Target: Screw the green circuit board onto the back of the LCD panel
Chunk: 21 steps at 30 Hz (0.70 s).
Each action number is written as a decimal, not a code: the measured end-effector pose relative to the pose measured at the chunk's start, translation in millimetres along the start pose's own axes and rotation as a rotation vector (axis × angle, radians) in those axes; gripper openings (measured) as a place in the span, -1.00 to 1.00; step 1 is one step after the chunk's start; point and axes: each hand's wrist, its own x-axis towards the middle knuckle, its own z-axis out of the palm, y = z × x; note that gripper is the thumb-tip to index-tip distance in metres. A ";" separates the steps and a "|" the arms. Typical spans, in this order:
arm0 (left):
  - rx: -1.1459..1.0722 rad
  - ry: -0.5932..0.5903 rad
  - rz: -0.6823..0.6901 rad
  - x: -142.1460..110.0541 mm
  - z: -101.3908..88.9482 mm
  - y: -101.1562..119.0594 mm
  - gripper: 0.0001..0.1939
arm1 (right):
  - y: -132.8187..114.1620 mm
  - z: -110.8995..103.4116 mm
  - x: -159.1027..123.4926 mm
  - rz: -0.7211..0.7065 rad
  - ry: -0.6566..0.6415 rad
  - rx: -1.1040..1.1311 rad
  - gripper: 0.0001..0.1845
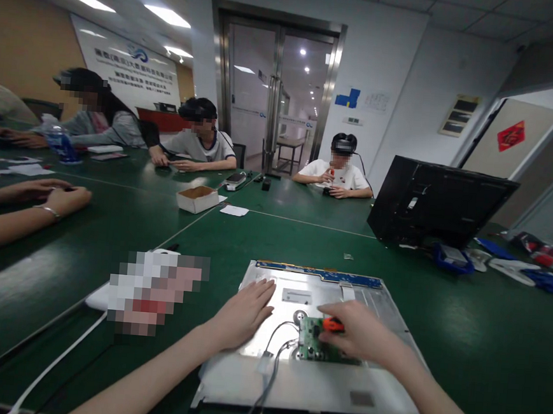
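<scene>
A bare metal display panel (382,317) lies face down on the green table in front of me, with a blue strip along its far edge. A small green circuit board (312,344) sits on its middle, with thin wires (272,353) running off toward me. My left hand (244,313) rests flat on the panel's left part, fingers stretched out. My right hand (362,335) is closed around an orange-handled tool (333,325) whose tip points at the circuit board.
A black monitor back cover (437,204) stands at the right, with blue and red items (540,266) beyond it. A small cardboard box (197,198) and paper sit mid-table. Other people sit along the far and left sides; a person's forearms (28,203) lie at left.
</scene>
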 end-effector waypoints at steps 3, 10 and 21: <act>0.122 -0.001 0.004 -5.8 -2.8 -11.0 -0.53 | 38.9 -7.1 -10.2 0.141 0.029 -0.015 -0.78; 0.321 0.108 -0.001 -16.4 0.0 -38.2 -0.60 | 69.5 8.8 -27.5 0.211 0.040 0.030 -0.71; 0.271 0.106 -0.050 -25.8 -5.9 -58.3 -0.61 | 44.8 30.6 -7.3 0.065 0.080 0.127 -0.66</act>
